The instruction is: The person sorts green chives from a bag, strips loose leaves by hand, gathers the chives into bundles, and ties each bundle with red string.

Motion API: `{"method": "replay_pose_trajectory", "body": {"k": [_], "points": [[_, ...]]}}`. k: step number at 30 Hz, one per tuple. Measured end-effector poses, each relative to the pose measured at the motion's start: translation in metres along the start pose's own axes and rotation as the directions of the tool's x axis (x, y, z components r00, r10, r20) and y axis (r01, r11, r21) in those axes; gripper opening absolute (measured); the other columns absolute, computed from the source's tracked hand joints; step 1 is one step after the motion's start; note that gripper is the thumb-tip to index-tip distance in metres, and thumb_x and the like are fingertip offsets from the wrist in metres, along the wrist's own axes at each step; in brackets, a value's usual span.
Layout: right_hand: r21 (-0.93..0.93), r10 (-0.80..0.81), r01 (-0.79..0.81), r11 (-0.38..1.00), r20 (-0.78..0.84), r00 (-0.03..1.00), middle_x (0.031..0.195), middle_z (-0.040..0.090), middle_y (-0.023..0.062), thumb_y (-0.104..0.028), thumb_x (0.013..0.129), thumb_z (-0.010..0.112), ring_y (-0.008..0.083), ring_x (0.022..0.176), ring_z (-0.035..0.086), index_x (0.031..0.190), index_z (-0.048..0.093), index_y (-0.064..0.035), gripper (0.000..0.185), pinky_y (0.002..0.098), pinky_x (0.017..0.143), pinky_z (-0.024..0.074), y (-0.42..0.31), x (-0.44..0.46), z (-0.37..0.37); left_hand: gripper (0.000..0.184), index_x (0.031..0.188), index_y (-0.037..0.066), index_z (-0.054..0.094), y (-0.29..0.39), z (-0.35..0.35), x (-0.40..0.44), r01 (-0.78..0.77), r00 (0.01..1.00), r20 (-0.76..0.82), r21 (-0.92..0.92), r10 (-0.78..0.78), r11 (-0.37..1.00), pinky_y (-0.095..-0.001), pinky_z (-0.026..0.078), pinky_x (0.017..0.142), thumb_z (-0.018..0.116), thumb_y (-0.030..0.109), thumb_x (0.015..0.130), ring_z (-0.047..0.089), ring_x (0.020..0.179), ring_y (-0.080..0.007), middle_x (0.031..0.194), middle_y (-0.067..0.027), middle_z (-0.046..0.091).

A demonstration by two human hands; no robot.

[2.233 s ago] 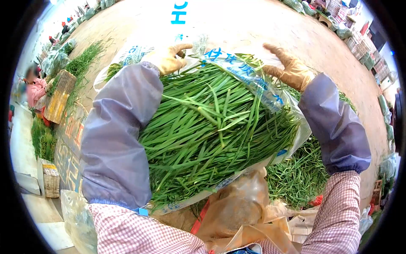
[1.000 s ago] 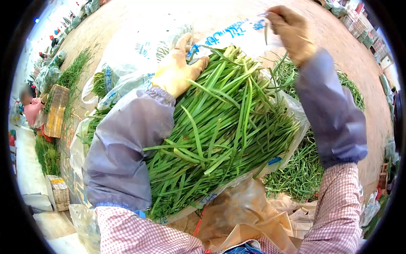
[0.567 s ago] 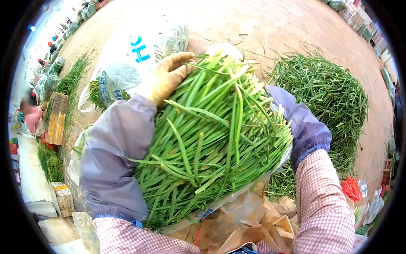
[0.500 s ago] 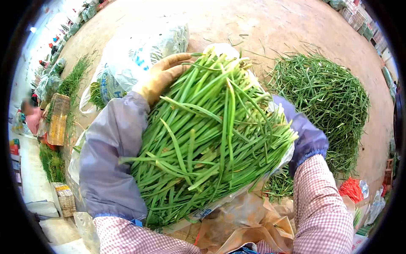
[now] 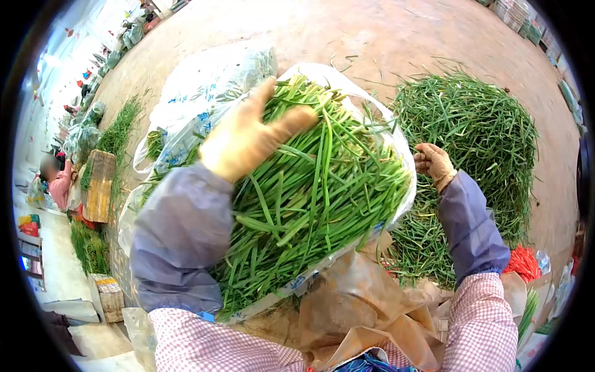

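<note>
apparent settling of a plastic bag [image 5: 409,181] around green leaves [image 5: 310,192], these beneath the spread, ungrasping left hand [image 5: 246,141]; beside the bag, the curled right hand [image 5: 436,165], hold unclear, would need an even pull.

We count two gloved hands [image 5: 248,139] [image 5: 437,165], two oversleeves [image 5: 181,232] [image 5: 472,226], one open bag [image 5: 407,166], one large floor heap [image 5: 471,149], one red bundle [image 5: 522,264], two blocks [image 5: 100,186] [image 5: 110,298] at left, one co-worker [image 5: 60,185].
</note>
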State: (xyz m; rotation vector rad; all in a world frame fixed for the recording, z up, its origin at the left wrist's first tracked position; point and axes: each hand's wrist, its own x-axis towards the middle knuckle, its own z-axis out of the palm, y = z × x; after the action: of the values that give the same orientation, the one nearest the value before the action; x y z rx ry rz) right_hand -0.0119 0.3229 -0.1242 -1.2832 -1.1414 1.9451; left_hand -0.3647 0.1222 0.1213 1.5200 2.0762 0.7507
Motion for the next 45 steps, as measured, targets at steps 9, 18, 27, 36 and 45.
{"method": "replay_pose_trajectory", "body": {"k": [9,18,27,36,45], "points": [[0.181,0.045,-0.063,0.981,0.103,0.994,0.08,0.068,0.0052,-0.021,0.096,0.058,0.0141,0.062,0.062,0.106,0.062,-0.0039,0.02,0.0278,0.06,0.0519,0.062,-0.082,0.037,0.116,0.149,-0.003,0.02,0.022,0.03,-0.004,-0.048,0.998,-0.019,0.295,0.057,0.954,-0.0354,0.036,0.11,0.087,0.038,0.064,0.047,0.13,-0.0346,0.139,-0.0268,0.047],[0.203,0.033,-0.042,0.978,0.046,0.998,0.079,0.067,0.0033,-0.023,0.096,0.059,0.0122,0.063,0.062,0.104,0.064,-0.0063,0.019,0.0276,0.061,0.0532,0.074,-0.122,0.038,0.114,0.148,-0.002,0.026,0.041,0.035,-0.01,-0.006,0.999,0.047,0.572,-0.025,0.82,-0.0373,0.041,0.105,0.084,0.048,0.062,0.054,0.123,-0.0345,0.133,-0.0252,0.054],[0.194,-0.12,0.128,0.972,-0.054,0.991,0.079,0.068,0.0046,-0.018,0.096,0.06,0.0113,0.066,0.063,0.103,0.065,-0.0033,0.018,0.0255,0.06,0.0536,0.054,-0.145,0.044,0.102,0.149,0.005,0.028,0.037,0.017,-0.005,0.005,0.992,0.106,0.471,-0.062,0.882,-0.0362,0.04,0.106,0.083,0.03,0.067,0.053,0.125,-0.0337,0.135,-0.0233,0.053],[0.105,-0.39,0.39,0.915,-0.018,0.92,0.089,0.067,0.0034,-0.009,0.097,0.057,0.0111,0.074,0.062,0.106,0.064,0.0003,0.015,0.0268,0.068,0.0526,0.028,-0.169,0.081,0.09,0.146,0.006,0.032,0.044,0.034,-0.023,0.089,0.995,-0.083,0.376,-0.063,0.922,-0.0354,0.043,0.103,0.076,0.013,0.068,0.057,0.119,-0.0341,0.126,-0.024,0.059],[0.319,-0.614,0.585,0.746,-0.009,0.789,0.107,0.067,0.0084,-0.007,0.094,0.057,0.0183,0.093,0.065,0.121,0.059,-0.0019,0.028,0.0306,0.085,0.0527,-0.072,-0.219,0.166,0.089,0.143,0.002,0.034,0.003,0.019,-0.041,-0.205,0.961,-0.217,-0.153,0.169,0.967,-0.0338,0.04,0.107,0.074,0.003,0.064,0.054,0.12,-0.0291,0.129,-0.0184,0.056]]}}
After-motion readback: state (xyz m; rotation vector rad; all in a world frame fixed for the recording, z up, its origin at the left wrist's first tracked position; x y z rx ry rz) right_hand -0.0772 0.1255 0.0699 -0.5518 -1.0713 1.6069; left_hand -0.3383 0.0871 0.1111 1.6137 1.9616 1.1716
